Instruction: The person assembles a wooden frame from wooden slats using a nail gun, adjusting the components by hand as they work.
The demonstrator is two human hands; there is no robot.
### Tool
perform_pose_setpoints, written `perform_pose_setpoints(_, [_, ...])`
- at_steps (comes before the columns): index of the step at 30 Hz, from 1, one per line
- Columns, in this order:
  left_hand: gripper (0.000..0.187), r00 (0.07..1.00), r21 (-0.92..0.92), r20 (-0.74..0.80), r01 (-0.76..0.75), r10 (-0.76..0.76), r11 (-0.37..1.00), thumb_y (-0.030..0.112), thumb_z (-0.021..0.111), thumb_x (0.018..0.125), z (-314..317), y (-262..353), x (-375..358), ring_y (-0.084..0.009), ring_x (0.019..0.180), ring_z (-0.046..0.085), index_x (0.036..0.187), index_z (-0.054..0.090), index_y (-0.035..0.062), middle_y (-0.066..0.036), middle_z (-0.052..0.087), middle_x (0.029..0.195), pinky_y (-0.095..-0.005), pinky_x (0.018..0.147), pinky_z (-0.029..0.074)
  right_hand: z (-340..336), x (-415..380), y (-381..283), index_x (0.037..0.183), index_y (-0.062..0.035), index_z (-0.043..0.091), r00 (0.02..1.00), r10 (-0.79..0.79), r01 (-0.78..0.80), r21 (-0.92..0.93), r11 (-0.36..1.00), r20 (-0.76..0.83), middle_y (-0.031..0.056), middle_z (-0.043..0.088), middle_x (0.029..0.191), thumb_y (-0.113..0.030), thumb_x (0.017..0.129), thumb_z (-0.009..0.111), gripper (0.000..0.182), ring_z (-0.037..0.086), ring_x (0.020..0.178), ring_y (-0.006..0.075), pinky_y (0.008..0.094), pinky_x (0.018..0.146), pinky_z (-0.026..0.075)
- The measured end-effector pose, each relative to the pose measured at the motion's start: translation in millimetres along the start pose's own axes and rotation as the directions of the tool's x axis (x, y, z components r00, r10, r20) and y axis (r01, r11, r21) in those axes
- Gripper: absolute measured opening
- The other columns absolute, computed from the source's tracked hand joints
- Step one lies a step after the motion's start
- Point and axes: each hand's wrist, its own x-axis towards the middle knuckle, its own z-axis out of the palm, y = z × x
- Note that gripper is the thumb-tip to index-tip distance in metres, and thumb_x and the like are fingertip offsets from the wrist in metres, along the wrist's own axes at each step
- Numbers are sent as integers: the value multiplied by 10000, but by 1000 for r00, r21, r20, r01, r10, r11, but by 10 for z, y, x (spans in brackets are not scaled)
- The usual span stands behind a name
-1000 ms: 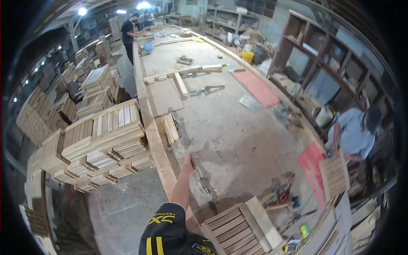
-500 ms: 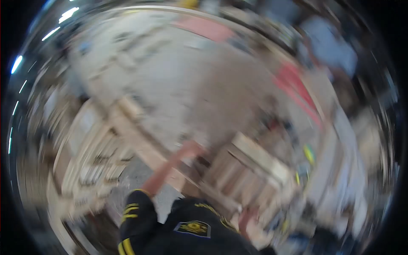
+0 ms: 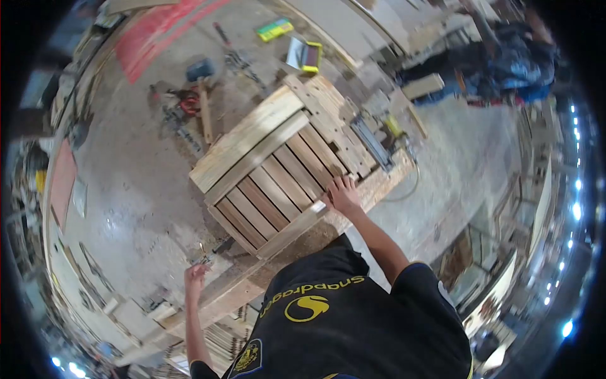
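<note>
A slatted wooden panel point(image 3: 262, 183) lies tilted on the workbench in front of me, its slats parallel between two rails. My right hand point(image 3: 344, 194) is at its near right corner, fingers curled over the rail. To the left, my left hand point(image 3: 196, 276) hovers over the bench near its front edge, with fingers drawn together. Small metal pieces point(image 3: 203, 258) show just beyond those fingertips; what the hand holds, if anything, I cannot tell. Thick pale boards point(image 3: 249, 136) lie along the panel's far side.
A mallet point(image 3: 202, 88) and clamps point(image 3: 183, 126) lie beyond the panel. A yellow-edged box point(image 3: 310, 57) sits at the back, and a metal clamp bar point(image 3: 372, 144) right of the panel. Another person point(image 3: 492, 63) is at upper right. Stacked wood pieces point(image 3: 218, 344) are below the bench.
The view has swung round and become sharper, with the panel now central. My right hand is now on the panel's near corner, and my left hand is farther left, off the panel.
</note>
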Motion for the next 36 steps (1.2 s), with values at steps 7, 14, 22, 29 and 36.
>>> perform_pose_setpoints(7, [288,994,215,-105,-13,36,977,226,567,861,380,74,460,-122,506,493,702,637,-3,-59,540,537,-310,490,365,-47,15,-16,858,-48,552,999,-7,8,21,1000,-40,140,526,961,-285,761,582,258,473,970,335,440,916,373])
perform_pose_setpoints(14, [194,982,382,188,-81,9,921,228,575,846,78,713,822,-182,731,653,826,673,61,-108,676,770,-356,638,482,139,-6,73,931,-64,609,991,1,4,39,999,-132,159,567,1049,-304,764,629,294,512,1008,354,524,932,377])
perform_pose_setpoints(22, [287,739,420,-558,-141,378,897,252,609,804,-1298,2203,3838,-353,702,592,982,588,28,-201,610,776,-401,623,455,-908,2877,-853,852,-31,568,804,100,273,513,814,-586,87,570,806,-144,822,622,128,537,780,260,368,737,417])
perform_pose_setpoints(29, [630,784,-249,-616,-99,-78,964,391,657,764,-1639,2176,6214,-280,984,579,1221,496,-12,-151,615,1030,-390,771,488,-1471,5296,-1468,1004,11,589,934,72,213,709,672,-349,206,601,1016,-305,812,653,376,608,854,308,361,740,487])
perform_pose_setpoints(36, [513,862,-765,-331,-484,384,425,447,392,930,-1610,2893,4406,-111,395,384,1128,530,-6,3,412,478,-267,423,342,-1198,5150,-1162,607,28,553,999,-31,47,812,582,-35,117,499,497,-456,828,605,534,523,500,258,371,515,417])
